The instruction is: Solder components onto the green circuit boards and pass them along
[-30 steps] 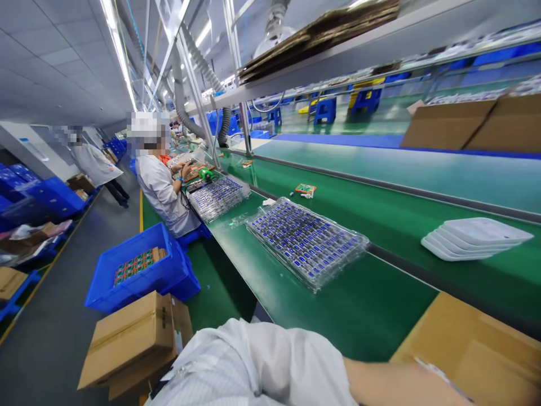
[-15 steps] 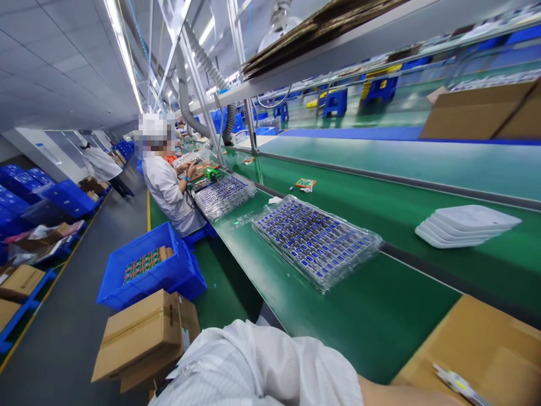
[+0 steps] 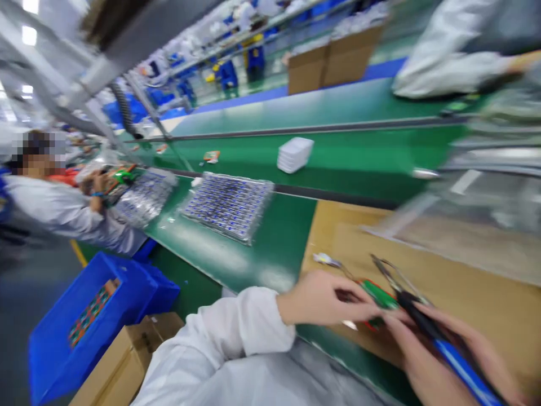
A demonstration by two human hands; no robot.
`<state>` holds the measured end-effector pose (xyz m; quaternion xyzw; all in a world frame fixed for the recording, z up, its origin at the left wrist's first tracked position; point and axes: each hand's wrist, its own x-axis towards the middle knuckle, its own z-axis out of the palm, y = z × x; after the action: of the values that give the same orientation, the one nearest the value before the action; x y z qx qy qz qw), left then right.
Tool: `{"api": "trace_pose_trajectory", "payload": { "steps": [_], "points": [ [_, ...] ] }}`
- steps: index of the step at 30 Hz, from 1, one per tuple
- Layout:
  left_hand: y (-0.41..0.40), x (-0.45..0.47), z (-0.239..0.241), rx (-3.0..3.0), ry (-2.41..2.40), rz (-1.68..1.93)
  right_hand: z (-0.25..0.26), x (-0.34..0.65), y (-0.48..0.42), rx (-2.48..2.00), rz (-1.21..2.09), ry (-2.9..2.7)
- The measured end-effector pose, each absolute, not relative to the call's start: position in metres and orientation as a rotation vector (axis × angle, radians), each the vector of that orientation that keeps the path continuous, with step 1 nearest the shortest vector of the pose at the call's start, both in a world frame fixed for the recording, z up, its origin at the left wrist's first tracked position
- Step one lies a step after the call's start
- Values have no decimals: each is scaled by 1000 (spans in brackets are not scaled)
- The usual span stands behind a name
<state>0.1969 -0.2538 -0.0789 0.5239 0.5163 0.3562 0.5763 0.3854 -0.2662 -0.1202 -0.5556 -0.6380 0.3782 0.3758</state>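
Note:
A small green circuit board with reddish edges is pinched in the fingers of my left hand. My right hand is closed around a soldering iron with a blue and black handle, its metal tip and a curved thin wire pointing up and away. Fingertips of the right hand also meet the board's near side. Beyond the board, a thin lead runs to a small whitish part with a yellow spot above the brown cardboard sheet. Motion blurs the fine details.
Left of the cardboard, a clear tray of blue-marked parts lies on the green bench. Stacked white trays stand farther back. Clear plastic packaging lies at right. A co-worker sits left, near a blue crate; another person's sleeve shows across.
My view has swung to the right. Both hands, the circuit board and the soldering iron now show, while the parts tray and white stack appear farther left.

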Motion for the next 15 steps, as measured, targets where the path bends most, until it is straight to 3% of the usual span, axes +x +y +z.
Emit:
{"api": "trace_pose_trajectory", "payload": {
  "steps": [3,15],
  "points": [
    [-253,194,-75,1195,1245,840,-111,368,-272,-1281,837,-1244],
    [-244,192,-72,1244,1261,797,-109,360,-265,-1121,956,-1151]
  ]
}}
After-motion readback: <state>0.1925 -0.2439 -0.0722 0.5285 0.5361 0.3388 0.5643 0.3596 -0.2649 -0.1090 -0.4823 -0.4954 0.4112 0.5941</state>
